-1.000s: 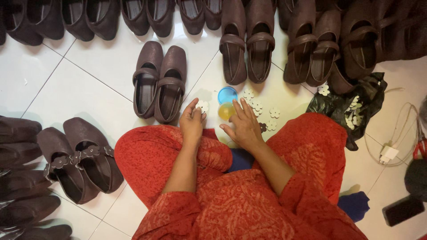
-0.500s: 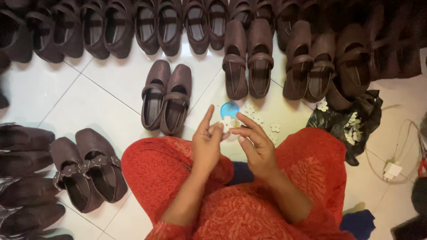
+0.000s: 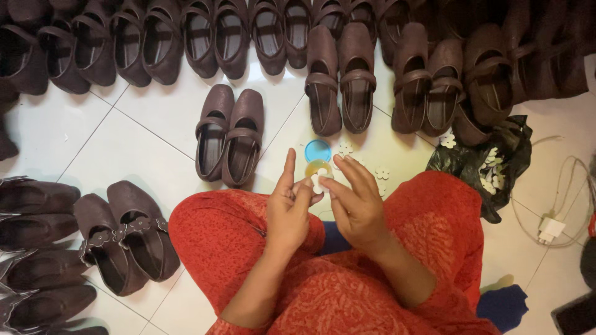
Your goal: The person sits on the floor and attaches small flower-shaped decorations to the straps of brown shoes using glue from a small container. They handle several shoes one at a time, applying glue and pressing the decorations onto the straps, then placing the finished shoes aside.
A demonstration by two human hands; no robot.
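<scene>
Both hands are raised over my lap in red patterned cloth. My left hand (image 3: pixel 288 208) pinches a small white flower-shaped piece (image 3: pixel 321 182) between thumb and fingers, index finger pointing up. My right hand (image 3: pixel 357 205) touches the same piece with its fingertips from the right. Just beyond the hands on the white tiled floor stand a small open jar with yellowish contents (image 3: pixel 316 167) and its blue lid (image 3: pixel 317 149). Loose white flower pieces (image 3: pixel 379 173) lie beside them. A pair of dark brown strap shoes (image 3: pixel 228 136) stands to the left of the jar.
Rows of dark brown strap shoes (image 3: pixel 338 77) line the top and left side of the floor. A black plastic bag (image 3: pixel 484 164) holding more white flower pieces lies at right. A white charger and cable (image 3: pixel 549 229) lie at far right, a dark phone (image 3: pixel 574 315) in the corner.
The hands lifted from the floor near the jar and came together over my lap with a white flower piece between them. The view shifted slightly downward.
</scene>
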